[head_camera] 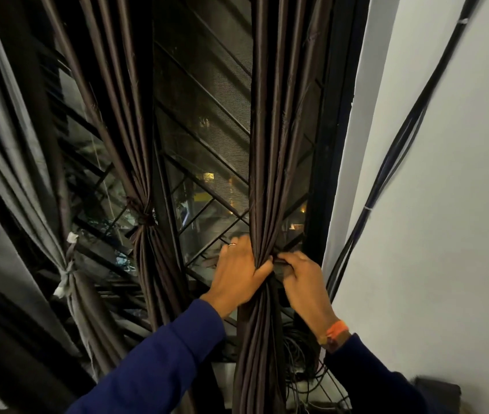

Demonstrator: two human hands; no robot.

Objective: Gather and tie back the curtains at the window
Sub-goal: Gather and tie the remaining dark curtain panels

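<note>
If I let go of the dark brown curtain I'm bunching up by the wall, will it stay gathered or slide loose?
Probably slides loose. The dark brown curtain hangs in soft, narrow folds, so it looks floppy. Its sheen suggests slippery cloth. Only the left hand squeezes it together, while the right hand pinches a dark tie strip that does not appear knotted yet. The middle curtain holds gathered with its tie.

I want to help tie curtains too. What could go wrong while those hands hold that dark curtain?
The left hand alone grips the bunched brown curtain; if it loosens, the pleats may spread apart. The right hand pinches the dark tie-back strap, which might slip free before it is wrapped round.
</note>
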